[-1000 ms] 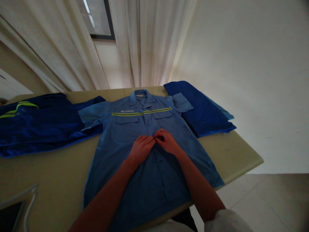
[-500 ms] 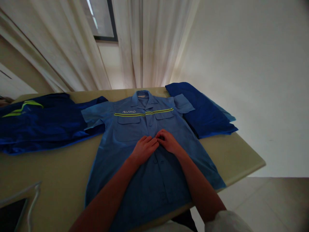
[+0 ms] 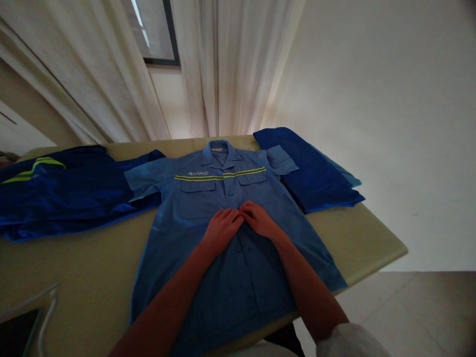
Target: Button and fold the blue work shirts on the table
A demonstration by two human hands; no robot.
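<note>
The shirt (image 3: 197, 206) is showing matt cloth; the dark-blue garment (image 3: 85, 198) at left is catching a faint sheen. Far curtains (image 3: 238, 69) are looking matt, the surface (image 3: 92, 270) smooth.

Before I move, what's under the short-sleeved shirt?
The shirt lies on the table. The sleeve at picture left overlaps the dark-blue garment with yellow stripes; the other sleeve overlaps a second dark-blue garment. Anything else beneath it is covered.
</note>
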